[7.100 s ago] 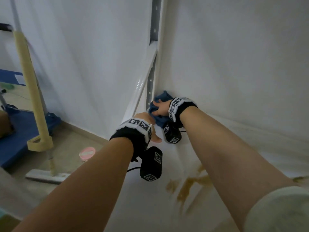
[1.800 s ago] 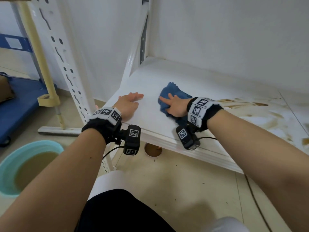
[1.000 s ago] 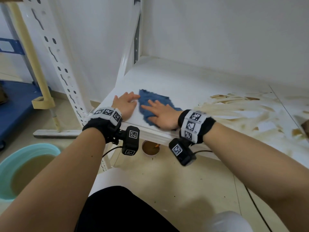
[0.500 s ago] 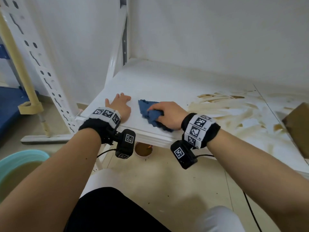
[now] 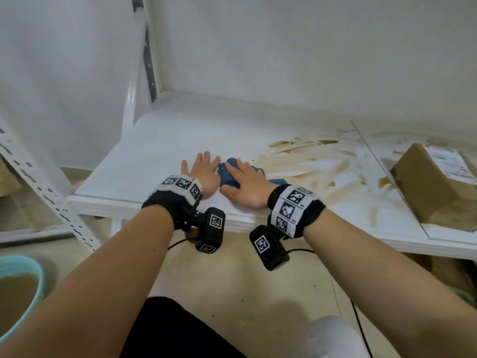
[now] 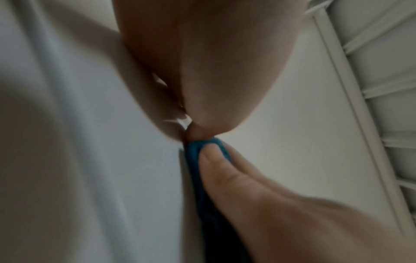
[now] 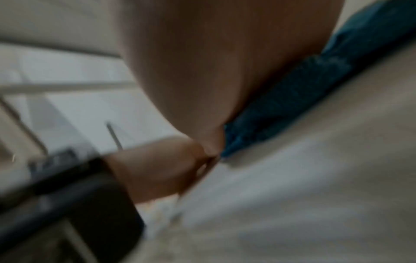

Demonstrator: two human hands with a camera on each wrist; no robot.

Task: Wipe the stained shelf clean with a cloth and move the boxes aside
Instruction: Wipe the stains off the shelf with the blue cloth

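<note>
The white shelf (image 5: 160, 156) carries brown smeared stains (image 5: 309, 164) across its middle and right. A blue cloth (image 5: 227, 175) lies at the left edge of the stains, under my right hand (image 5: 245, 182), which presses on it with straight fingers and the thumb out to the left. My left hand (image 5: 200, 170) lies flat on the bare shelf right beside it, fingers spread, touching the cloth's left side. The left wrist view shows the cloth (image 6: 202, 169) folded against the right thumb. A cardboard box (image 5: 433, 187) with a white label sits on the shelf at the far right.
A teal basin (image 5: 15, 293) of brown water stands on the floor at lower left. A perforated white upright (image 5: 38, 187) bounds the shelf's left front corner. White walls close the back and left side. Beige floor lies beneath the shelf.
My right hand went from bunching the cloth to lying flat on it and slid right toward the stains. The left hand followed to the right. The box came further into view.
</note>
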